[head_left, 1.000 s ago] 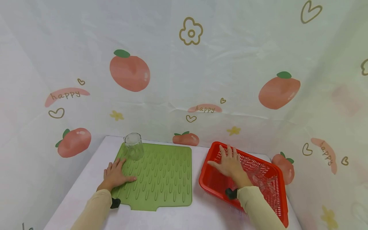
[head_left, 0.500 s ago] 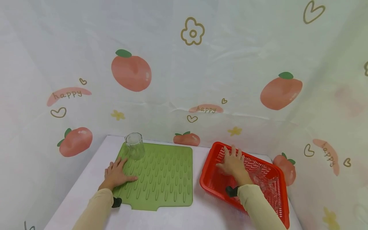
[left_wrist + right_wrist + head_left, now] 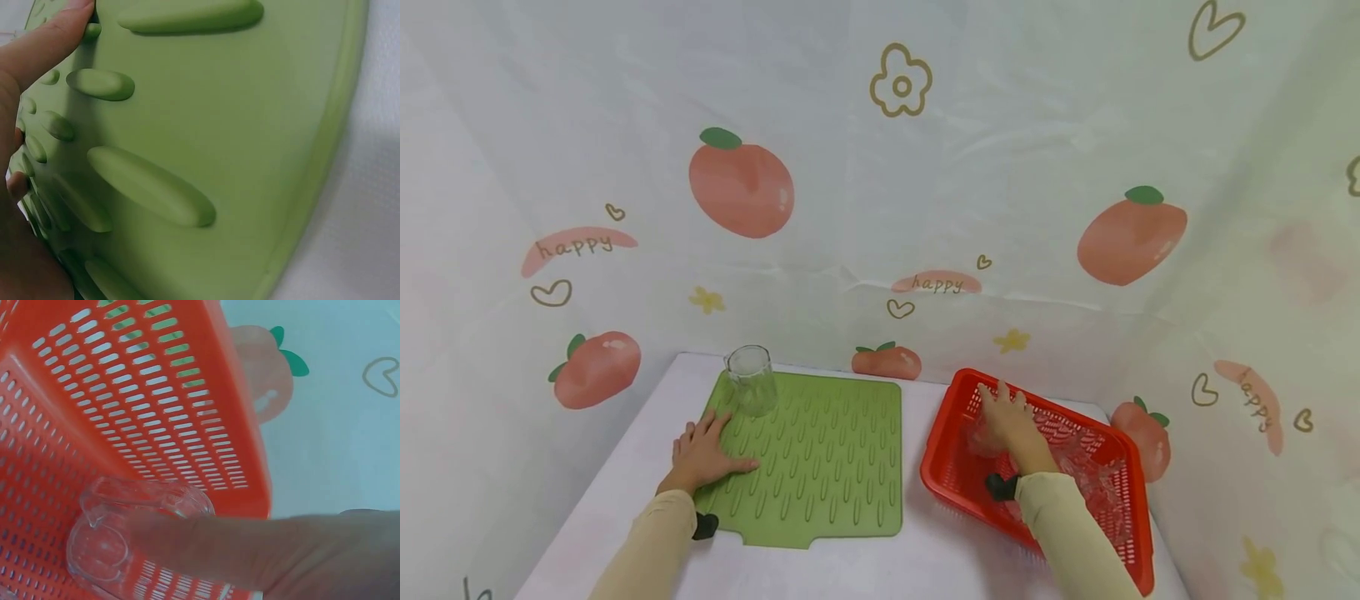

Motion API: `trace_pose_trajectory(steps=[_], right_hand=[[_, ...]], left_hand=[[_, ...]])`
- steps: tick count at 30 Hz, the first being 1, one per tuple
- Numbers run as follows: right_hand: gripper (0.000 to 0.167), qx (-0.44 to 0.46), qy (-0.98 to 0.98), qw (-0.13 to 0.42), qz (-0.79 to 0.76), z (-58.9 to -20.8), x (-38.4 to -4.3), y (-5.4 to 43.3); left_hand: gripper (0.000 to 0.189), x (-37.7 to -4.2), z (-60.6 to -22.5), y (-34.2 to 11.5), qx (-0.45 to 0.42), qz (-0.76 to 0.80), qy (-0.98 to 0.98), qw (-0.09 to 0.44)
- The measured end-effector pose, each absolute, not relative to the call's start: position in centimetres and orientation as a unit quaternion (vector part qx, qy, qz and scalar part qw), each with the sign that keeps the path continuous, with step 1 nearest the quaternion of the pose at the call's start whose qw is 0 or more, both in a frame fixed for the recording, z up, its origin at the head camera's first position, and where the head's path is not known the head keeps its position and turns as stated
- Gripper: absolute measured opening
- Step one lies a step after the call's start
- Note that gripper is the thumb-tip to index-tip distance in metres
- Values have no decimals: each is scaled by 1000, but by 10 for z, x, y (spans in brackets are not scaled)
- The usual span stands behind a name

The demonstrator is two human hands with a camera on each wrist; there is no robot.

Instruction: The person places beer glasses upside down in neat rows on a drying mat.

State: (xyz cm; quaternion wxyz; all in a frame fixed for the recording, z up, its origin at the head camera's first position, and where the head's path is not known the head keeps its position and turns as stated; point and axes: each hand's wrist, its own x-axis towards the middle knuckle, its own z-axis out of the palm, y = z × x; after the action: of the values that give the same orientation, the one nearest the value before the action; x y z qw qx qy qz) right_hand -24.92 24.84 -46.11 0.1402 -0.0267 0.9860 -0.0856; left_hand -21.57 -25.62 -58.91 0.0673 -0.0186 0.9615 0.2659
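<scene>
My left hand (image 3: 703, 457) lies flat with spread fingers on the left edge of a green ridged drying mat (image 3: 820, 467); its thumb also shows over the mat's ridges (image 3: 150, 187) in the left wrist view. Just beyond that hand, a clear glass mug (image 3: 752, 383) stands upright on the mat's back left corner. My right hand (image 3: 1011, 425) reaches into a red slotted plastic basket (image 3: 951, 483). It holds another clear mug (image 3: 100, 550) there, thumb across it in the right wrist view; the other fingers are largely hidden there.
More clear glassware (image 3: 1097, 475) lies in the basket's right part. The basket sits at an angle on the white table (image 3: 850, 575), right of the mat. A white curtain (image 3: 850, 208) printed with fruit hangs close behind and at both sides.
My right hand has lowered into the basket and its fingers have drawn in around a clear mug, which now shows beside the hand. The left hand keeps its place on the mat.
</scene>
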Motion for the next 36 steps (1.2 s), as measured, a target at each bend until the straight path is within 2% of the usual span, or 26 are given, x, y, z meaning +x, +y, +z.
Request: trace_pose_trajectory(steps=[7,13,16,24,36], right_hand=[[83,-50,992,105,-58,-458,-245,249],[59,-59,994,76,-49,-458,-245,249],[57,-56,994,78,-61,-459,-247,250],[65,-13,986,100,-129,-461,-247,252],[51,-37,988,76,-132,-460,-243,253]], left_hand=[[122,-216,-590,-256,-17,265,962,66],[122,-218,-588,-257,-18,264,962,71],[123,-218,-586,-258,-22,265,961,77],[123,-217,-585,-255,-23,267,960,82],[124,-217,-585,-255,-32,264,960,89]])
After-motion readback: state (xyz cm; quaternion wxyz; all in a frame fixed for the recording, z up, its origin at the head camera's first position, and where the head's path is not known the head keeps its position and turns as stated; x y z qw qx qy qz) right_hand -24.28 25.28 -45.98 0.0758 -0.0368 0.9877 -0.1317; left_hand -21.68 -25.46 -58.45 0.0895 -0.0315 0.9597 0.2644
